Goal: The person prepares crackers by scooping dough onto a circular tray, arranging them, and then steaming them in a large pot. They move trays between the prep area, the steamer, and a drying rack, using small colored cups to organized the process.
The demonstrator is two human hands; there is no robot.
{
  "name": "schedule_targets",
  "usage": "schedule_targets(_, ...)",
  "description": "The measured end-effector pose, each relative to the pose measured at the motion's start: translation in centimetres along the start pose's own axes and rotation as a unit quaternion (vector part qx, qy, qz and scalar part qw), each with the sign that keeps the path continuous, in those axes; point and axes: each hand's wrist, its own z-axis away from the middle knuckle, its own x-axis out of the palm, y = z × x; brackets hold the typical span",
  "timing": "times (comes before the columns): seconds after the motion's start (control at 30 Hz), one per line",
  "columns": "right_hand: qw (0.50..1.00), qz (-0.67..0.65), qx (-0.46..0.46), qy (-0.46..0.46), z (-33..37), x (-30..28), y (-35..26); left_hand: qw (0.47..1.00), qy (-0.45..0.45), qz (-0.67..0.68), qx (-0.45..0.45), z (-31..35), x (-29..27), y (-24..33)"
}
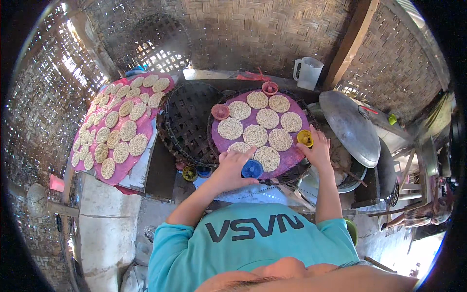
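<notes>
My left hand (233, 169) curls round a small blue ridged plastic cup (252, 168) at the near edge of a pink-purple sheet (221, 142). At the sheet's right edge, the thumb and fingers of my right hand (318, 150) close about a similar yellow cup (305, 138). Several round, pale, noodle-textured cakes (267, 118) lie flat on this sheet, which rests on a dark woven tray (311, 117). One cake (267, 159) sits partly beside the blue cup. Two reddish cups (220, 112) stand at the sheet's far and left edges.
To the left, another pink sheet (124, 170) carries many cakes. A dark woven basket (187, 117) stands between the sheets. At right are a large metal lid (351, 127) and a basin (357, 180). A clear jug (308, 73) stands behind; a person (423, 214) is far right.
</notes>
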Motion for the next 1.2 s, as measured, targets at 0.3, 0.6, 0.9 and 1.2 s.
schedule_targets(0.3, 0.999, -0.035, 0.039, 0.010, -1.5, -0.6, 1.4, 0.929, 0.262, 0.260, -0.036, 0.4, -0.5, -2.2)
schedule_targets(0.6, 0.999, 0.018, 0.037, -0.020, -0.6, -0.6, -0.4, 0.990, 0.134, 0.038, 0.037, 0.9, 1.4, 0.0)
schedule_targets(0.9, 0.996, -0.028, 0.016, 0.082, -0.3, -0.5, 1.8, 0.991, 0.115, 0.034, 0.054, 0.6, 1.8, -0.1)
schedule_targets(1.2, 0.997, 0.016, 0.080, -0.014, -6.2, 0.4, 6.1, 0.980, 0.195, 0.039, 0.017, 1.3, -0.8, -0.8)
